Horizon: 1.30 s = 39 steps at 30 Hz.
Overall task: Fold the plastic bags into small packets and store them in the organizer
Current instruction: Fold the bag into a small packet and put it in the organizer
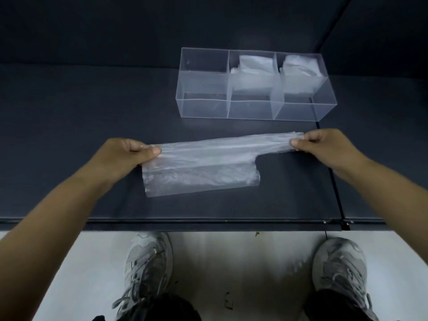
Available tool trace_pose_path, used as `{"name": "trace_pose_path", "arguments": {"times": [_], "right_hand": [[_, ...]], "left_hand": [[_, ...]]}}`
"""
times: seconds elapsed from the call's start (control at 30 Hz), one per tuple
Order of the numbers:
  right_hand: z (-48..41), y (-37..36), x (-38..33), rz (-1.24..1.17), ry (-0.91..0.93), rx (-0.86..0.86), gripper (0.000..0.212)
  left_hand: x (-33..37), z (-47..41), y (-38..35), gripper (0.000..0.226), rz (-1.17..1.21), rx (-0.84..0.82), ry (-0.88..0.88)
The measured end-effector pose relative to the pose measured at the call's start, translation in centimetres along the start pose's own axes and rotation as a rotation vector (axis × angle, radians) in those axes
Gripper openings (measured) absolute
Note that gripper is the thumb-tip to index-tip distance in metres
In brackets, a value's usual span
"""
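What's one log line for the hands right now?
left hand pinches plastic bag | right hand pinches its narrow end | organizer: packets in two compartments

The plastic bag (199, 179) lies on the bench (69, 117) between the left fingers (151, 151) and right fingers (298, 142). Beyond the right fingers stands the organizer (203, 108), packets (252, 72) in its middle and right compartments.

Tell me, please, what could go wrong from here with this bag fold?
1. The left hand and right hand pinch the plastic bag only at its ends, so the slick film might slip free.
2. Its near flap lies loose and wrinkled on the table, so the fold could come out crooked.
3. The stored packets look puffy, so a loose one might spring open in the organizer.
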State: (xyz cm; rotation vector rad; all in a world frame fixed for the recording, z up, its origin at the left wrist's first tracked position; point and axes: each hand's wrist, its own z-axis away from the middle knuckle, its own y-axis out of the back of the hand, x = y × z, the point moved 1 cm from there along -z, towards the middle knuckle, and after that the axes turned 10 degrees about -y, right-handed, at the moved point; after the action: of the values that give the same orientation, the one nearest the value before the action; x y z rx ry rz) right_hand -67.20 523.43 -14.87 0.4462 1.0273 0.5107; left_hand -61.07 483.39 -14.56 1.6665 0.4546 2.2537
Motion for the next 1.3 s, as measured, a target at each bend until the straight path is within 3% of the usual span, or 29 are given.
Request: {"name": "trace_pose_path", "arguments": {"times": [0.17,0.27,0.33,0.43,0.5,0.53,0.6,0.67,0.7,0.83,1.0,1.17,1.23,1.3], "right_hand": [[-1.6,-1.1,0.5,0.088,-0.021,0.154,0.025],[-1.6,-1.4,0.3,0.101,-0.010,0.179,0.025],[-1.4,-1.5,0.0,0.118,-0.028,0.192,0.024],[-0.2,-2.1,-1.7,0.275,0.015,0.383,0.022],[1.6,-4.2,-3.9,0.326,0.242,0.498,0.025],[2.8,-6.0,-5.2,0.315,0.373,0.453,0.028],[5.3,-10.8,-7.7,0.303,0.580,0.168,0.037],[7.4,-16.0,-9.6,0.327,0.677,-0.097,0.046],[7.9,-18.2,-10.1,0.357,0.706,-0.151,0.048],[6.8,-21.2,-8.6,0.608,0.673,-0.069,0.055],[3.0,-15.4,-3.3,0.858,0.591,0.040,0.065],[1.0,-8.9,-0.4,0.885,0.493,0.156,0.065],[1.2,-7.4,-0.4,0.816,0.530,0.229,0.066],[2.3,-6.4,-0.8,0.678,0.628,0.187,0.055]], "left_hand": [[-0.8,-1.0,-1.6,0.017,-0.333,0.247,-0.128],[-0.3,0.6,-3.2,0.019,-0.661,0.431,-0.513],[-0.2,2.0,-5.2,0.031,-0.753,0.320,-0.720],[-1.4,3.2,-7.2,0.059,-0.899,0.032,-0.606],[-2.5,3.3,-7.3,0.072,-0.995,-0.035,-0.515],[-2.9,3.2,-7.2,0.076,-1.024,-0.046,-0.499],[-3.1,3.2,-7.1,0.080,-1.045,-0.051,-0.493],[-2.9,3.2,-7.0,0.083,-1.055,-0.081,-0.489],[-2.8,3.3,-7.0,0.083,-1.087,-0.104,-0.488],[-2.9,3.5,-7.0,0.082,-1.123,-0.112,-0.447],[-2.6,3.4,-7.1,0.098,-1.111,-0.104,-0.448],[-2.4,3.4,-7.1,0.102,-1.116,-0.112,-0.410],[-2.2,3.3,-6.8,0.104,-1.105,-0.104,-0.408],[-1.5,3.2,-6.7,0.098,-1.050,-0.062,-0.494]]}}
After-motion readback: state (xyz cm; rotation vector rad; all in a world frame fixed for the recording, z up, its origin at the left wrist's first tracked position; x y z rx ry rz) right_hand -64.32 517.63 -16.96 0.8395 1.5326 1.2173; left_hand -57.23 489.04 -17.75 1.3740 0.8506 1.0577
